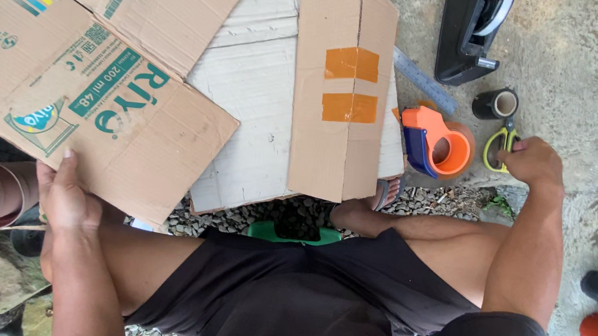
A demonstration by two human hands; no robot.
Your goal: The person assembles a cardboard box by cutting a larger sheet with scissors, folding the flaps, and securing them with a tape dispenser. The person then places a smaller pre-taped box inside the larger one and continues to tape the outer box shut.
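A: Where's the left hand?
B: Lower left of the frame, fingers closed on the printed cardboard sheet.
A: And the right hand?
B: Right of centre, curled around yellow-handled scissors, beside 1 orange tape dispenser.

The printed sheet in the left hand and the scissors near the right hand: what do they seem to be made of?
The printed sheet looks like brown corrugated cardboard, matte, with fold creases and raw edges. The scissors under the right hand have glossy yellow-green handles, probably plastic; the blades are hidden. The left hand grips the sheet's lower edge.
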